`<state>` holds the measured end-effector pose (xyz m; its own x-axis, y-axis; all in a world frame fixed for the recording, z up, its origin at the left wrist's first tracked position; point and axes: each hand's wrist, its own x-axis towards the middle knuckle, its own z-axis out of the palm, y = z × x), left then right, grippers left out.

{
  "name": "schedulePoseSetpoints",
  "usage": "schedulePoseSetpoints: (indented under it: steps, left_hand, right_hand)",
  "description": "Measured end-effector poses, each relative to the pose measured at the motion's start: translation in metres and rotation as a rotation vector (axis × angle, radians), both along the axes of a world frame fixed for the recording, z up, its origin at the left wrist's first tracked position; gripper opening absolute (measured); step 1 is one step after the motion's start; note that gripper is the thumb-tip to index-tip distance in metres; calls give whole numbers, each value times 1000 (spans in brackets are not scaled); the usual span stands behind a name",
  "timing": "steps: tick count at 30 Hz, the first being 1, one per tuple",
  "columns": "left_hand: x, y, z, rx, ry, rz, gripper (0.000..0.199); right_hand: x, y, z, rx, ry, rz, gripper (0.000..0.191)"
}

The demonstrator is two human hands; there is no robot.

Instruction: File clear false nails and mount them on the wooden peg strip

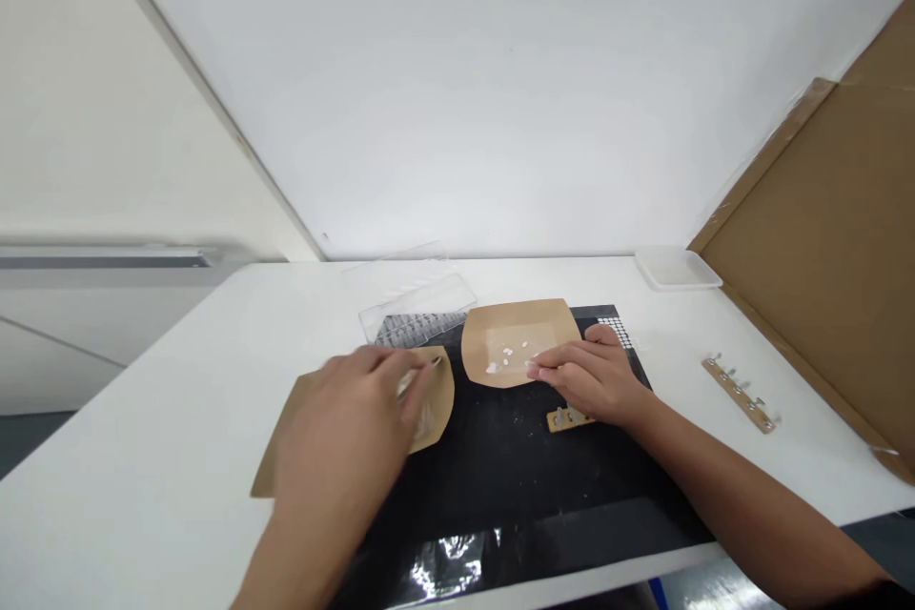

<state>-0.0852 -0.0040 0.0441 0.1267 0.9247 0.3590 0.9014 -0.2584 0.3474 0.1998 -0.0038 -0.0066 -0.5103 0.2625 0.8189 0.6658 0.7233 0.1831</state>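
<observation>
Two tan paper trays lie on a black mat. My right hand (590, 376) reaches over the right-hand paper tray (476, 343), thumb and finger pinched at its lower right edge on what looks like a small white piece (531, 368). Several loose white pieces (507, 353) are scattered inside that tray. Over the left-hand paper tray (444, 400) is my left hand (357, 419), smeared by motion and hiding much of it. Its fingers are bent together, with a tiny thing near the fingertip that I cannot make out. Pale contents show partly under these fingers.
Under the trays is the black mat (500, 477) on a white table (178, 400). A wooden strip with metal fittings (561, 419) is partly under my right hand; a similar strip (740, 393) lies farther right. Clear plastic sheets (418, 303), a shallow plastic box (678, 270) and cardboard (843, 238) stand around.
</observation>
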Motion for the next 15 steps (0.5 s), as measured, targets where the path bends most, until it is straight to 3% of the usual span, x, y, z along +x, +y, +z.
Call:
schedulePoseSetpoints:
  steps: [3,6,11,15]
  left_hand:
    - [33,-2,9,-217,-295,-311,33]
    - [51,5,4,-425,-482,-470,29]
    - [54,15,-15,-482,-653,-448,27]
    - [55,12,-20,-526,-728,-424,28]
  right_hand:
    - [-1,-1,0,11,-20,0,22]
    - [0,-1,0,36,-35,-8,27]
    - [0,-1,0,36,-61,-8,28]
    - [-2,-3,2,50,-69,-3,28]
